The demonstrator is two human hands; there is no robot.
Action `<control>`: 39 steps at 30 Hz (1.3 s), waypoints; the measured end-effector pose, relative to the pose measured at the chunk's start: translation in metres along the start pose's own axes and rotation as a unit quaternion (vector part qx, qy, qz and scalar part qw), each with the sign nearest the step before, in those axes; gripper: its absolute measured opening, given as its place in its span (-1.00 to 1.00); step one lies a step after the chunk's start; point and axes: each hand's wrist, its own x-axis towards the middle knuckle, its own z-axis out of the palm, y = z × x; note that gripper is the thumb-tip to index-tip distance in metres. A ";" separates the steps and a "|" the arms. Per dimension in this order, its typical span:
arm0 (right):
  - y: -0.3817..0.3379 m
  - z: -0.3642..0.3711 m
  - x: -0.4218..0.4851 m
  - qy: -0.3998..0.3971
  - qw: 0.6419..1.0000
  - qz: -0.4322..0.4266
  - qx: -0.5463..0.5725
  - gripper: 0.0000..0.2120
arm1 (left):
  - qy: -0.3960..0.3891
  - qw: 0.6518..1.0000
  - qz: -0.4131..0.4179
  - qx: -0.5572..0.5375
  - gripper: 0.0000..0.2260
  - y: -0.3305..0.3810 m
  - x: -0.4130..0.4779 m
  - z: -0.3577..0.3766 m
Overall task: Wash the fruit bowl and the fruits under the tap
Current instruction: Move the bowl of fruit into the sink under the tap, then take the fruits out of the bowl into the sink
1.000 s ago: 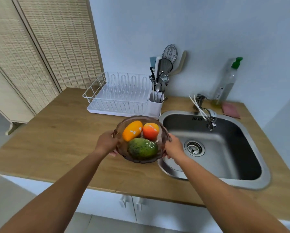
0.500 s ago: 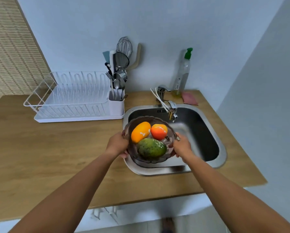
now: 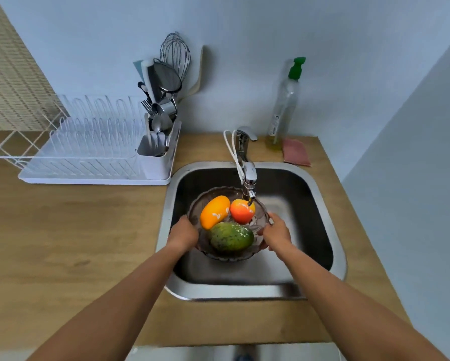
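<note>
A brownish glass fruit bowl (image 3: 210,198) hangs over the steel sink (image 3: 320,194), under the spout of the tap (image 3: 248,175). In it lie an orange fruit (image 3: 214,211), a red-orange fruit (image 3: 242,211) and a green fruit (image 3: 230,237). My left hand (image 3: 183,234) grips the bowl's left rim. My right hand (image 3: 273,231) grips its right rim. No water is seen running from the tap.
A white dish rack (image 3: 88,149) with a utensil holder (image 3: 158,142) stands on the wooden counter (image 3: 62,230) to the left. A soap bottle (image 3: 284,105) and a pink sponge (image 3: 295,152) sit behind the sink. A wall closes off the right side.
Both hands have carried the bowl from above the counter rightward and forward, over the sink and under the tap spout. The view has shifted right.
</note>
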 end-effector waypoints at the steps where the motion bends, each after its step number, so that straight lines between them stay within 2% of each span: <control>1: 0.003 0.002 0.009 -0.008 1.000 0.007 -0.003 -0.51 | 0.007 1.000 -0.013 -0.011 -0.61 0.000 0.002 0.004; 4: 0.012 0.010 0.032 -0.030 0.999 0.012 -0.014 -0.46 | 0.022 0.998 -0.044 -0.033 -0.62 0.000 0.004 0.014; 8: 0.019 0.017 0.049 -0.068 0.998 0.010 -0.015 -0.55 | 0.037 0.995 -0.083 -0.046 -0.65 -0.005 0.004 0.024; 13: 0.034 0.029 0.067 -0.092 0.996 0.004 -0.020 -0.55 | 0.053 0.990 -0.121 -0.057 -0.64 -0.010 0.002 0.034; 19: 0.040 0.032 0.072 -0.112 0.994 -0.006 -0.020 -0.62 | 0.073 0.986 -0.135 -0.068 -0.66 -0.014 0.001 0.044; 23: 0.034 0.026 0.070 -0.115 0.993 -0.018 -0.020 -0.59 | 0.064 0.987 -0.135 -0.058 -0.58 -0.018 0.004 0.045; 26: 0.025 0.018 0.057 -0.091 0.988 -0.059 -0.110 -0.55 | 0.061 0.988 -0.130 -0.054 -0.53 -0.017 0.005 0.045; 29: 0.012 0.011 0.035 0.005 0.942 -0.225 -0.250 -0.47 | 0.054 0.987 -0.135 -0.063 -0.48 -0.015 0.006 0.044; 30: 0.007 0.012 0.029 -0.015 0.924 -0.280 -0.259 -0.44 | 0.052 0.987 -0.137 -0.069 -0.47 -0.015 0.006 0.043; 31: 0.003 0.014 0.023 -0.069 0.907 -0.315 -0.269 -0.40 | 0.050 0.986 -0.138 -0.076 -0.45 -0.017 0.009 0.043; 33: 0.001 0.025 0.018 -0.181 0.864 -0.331 -0.335 -0.24 | 0.045 0.985 -0.139 -0.088 -0.42 -0.021 0.014 0.043; 35: 0.000 0.036 0.017 -0.218 0.838 -0.318 -0.386 -0.12 | 0.039 0.985 -0.137 -0.094 -0.40 -0.022 0.016 0.042; 39: 0.002 0.050 0.018 -0.216 0.848 -0.281 -0.394 -0.05 | 0.031 0.986 -0.134 -0.099 -0.40 -0.017 0.012 0.039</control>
